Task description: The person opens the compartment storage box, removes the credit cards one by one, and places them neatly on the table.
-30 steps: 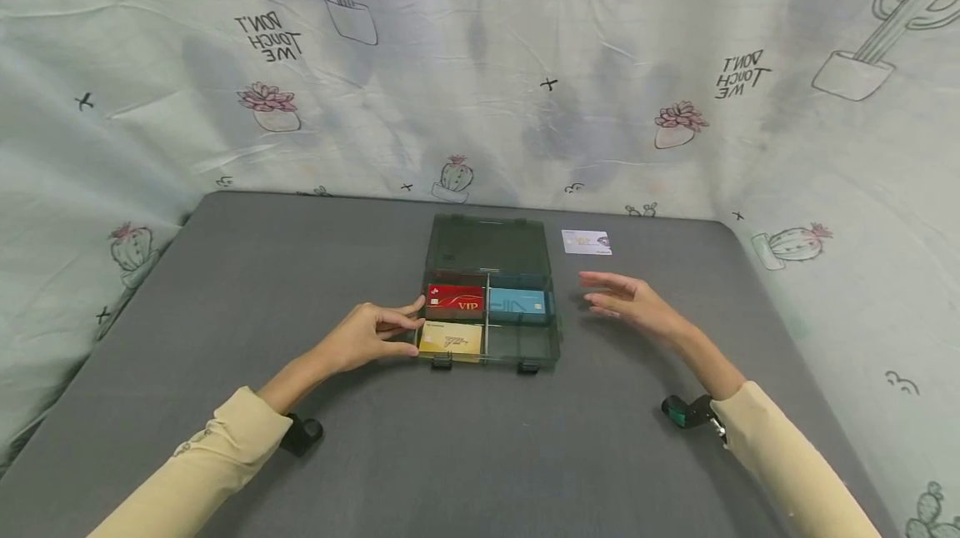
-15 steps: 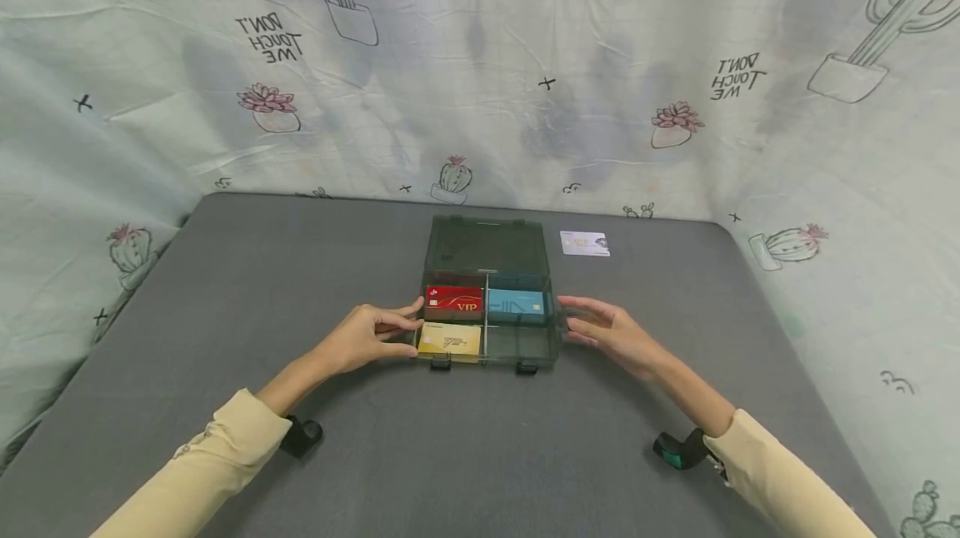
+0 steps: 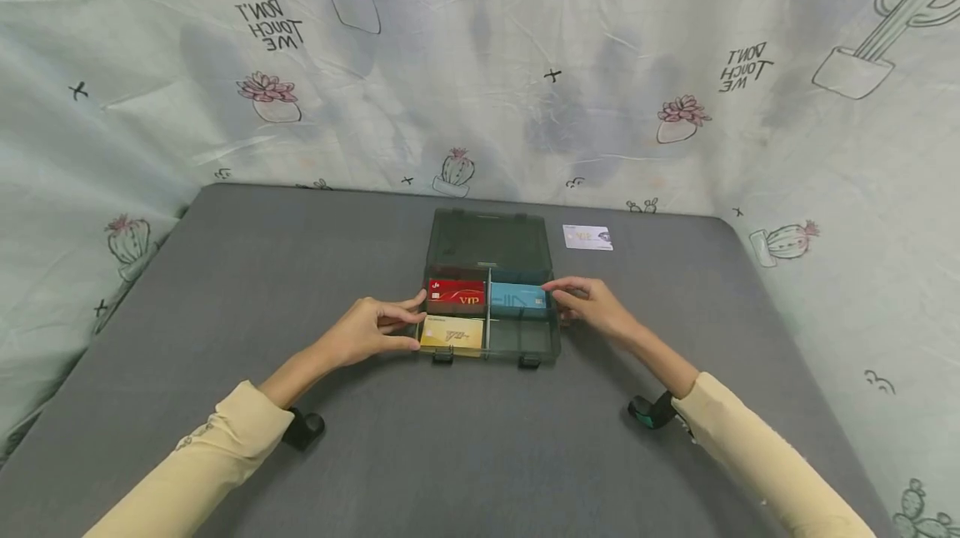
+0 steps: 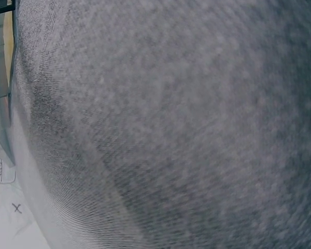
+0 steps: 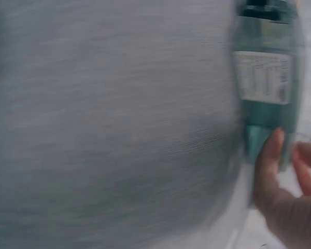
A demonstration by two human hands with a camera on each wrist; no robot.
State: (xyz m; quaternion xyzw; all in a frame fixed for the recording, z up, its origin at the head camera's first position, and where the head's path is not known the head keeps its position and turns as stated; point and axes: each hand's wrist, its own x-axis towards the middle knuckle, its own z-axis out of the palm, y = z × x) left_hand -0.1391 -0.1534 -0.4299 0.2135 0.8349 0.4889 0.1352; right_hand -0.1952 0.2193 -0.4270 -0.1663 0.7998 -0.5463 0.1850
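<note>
A dark translucent box (image 3: 491, 240) lies with its lid laid back on the table. Inside, a red VIP card (image 3: 456, 292) is at back left, a blue card (image 3: 516, 296) at back right and a yellow card (image 3: 453, 332) at front left. The front right compartment shows no card. My left hand (image 3: 360, 330) touches the box's left side with spread thumb and fingers. At the right wall, my right hand (image 3: 600, 309) has its index fingertip over the rim beside the blue card, thumb lower. The right wrist view is blurred, with the thumb (image 5: 272, 155) near the box's end.
A white card (image 3: 587, 237) lies on the grey table (image 3: 480, 446), right of the lid. Two dark latches (image 3: 528, 362) stick out at the box's front edge. A patterned cloth (image 3: 510, 72) hangs behind the table and at both sides.
My right hand has come left from beside the box to its right wall, and its index fingertip is now over the rim. The left hand keeps its place at the box's left side.
</note>
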